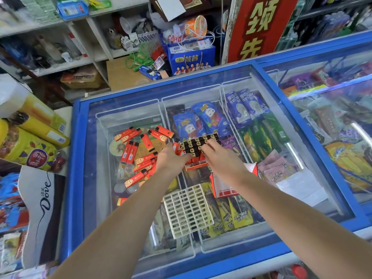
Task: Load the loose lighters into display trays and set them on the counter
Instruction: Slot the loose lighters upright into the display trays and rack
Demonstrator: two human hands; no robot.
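Several loose red lighters point(138, 150) lie scattered on the glass lid of a blue chest freezer point(76, 158). Right of them stands a red display tray point(196, 165) packed with upright lighters whose black and gold tops point(198, 142) show. My left hand point(171, 158) presses against the tray's left side with fingers curled on the lighters. My right hand point(219, 156) rests on the tray's right side, fingertips on the lighter tops. An empty white grid insert point(188, 210) lies on the glass nearer to me. A red and white empty tray box point(227, 188) sits under my right forearm.
Ice cream packs fill the freezer under the glass. A second freezer lid point(322, 97) continues to the right. Yellow snack tins point(30, 141) and a Dove box point(40, 208) crowd the left. Cluttered shelves point(84, 47) and a red sign point(259, 27) stand behind.
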